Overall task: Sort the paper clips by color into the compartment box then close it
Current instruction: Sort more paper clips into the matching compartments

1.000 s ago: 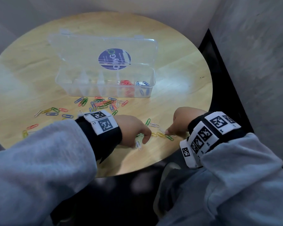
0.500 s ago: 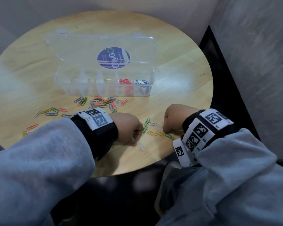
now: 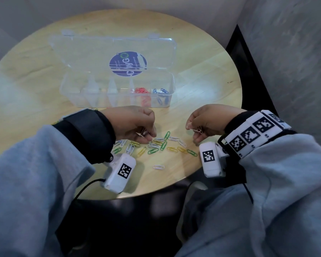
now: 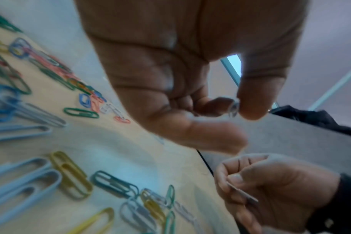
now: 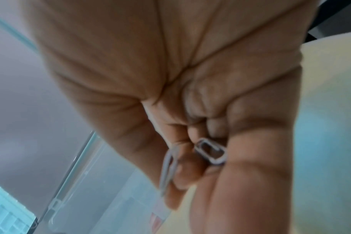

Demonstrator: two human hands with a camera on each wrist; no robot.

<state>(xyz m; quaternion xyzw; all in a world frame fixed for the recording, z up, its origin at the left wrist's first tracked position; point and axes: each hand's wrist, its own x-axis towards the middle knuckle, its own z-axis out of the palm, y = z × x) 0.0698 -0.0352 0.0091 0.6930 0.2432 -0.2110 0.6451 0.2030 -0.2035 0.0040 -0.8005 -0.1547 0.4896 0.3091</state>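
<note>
You're mid-sort, on the white clips. Left hand [image 3: 135,125] pinches one clip [image 4: 233,109]; right hand [image 3: 206,123] grips a few white clips [image 3: 195,129]. Box [image 3: 117,97] sits open just beyond, red & blue already in. Next: drop whites into an empty compartment, w/o mixing colors.

Loose clips [image 3: 157,145] showing green, yellow, white; box [image 3: 117,93] clear, holding red and blue; bench [image 3: 202,75] pale wood.

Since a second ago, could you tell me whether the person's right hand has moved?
Yes. The right hand lifted off the round wooden table toward the clear box.
</note>
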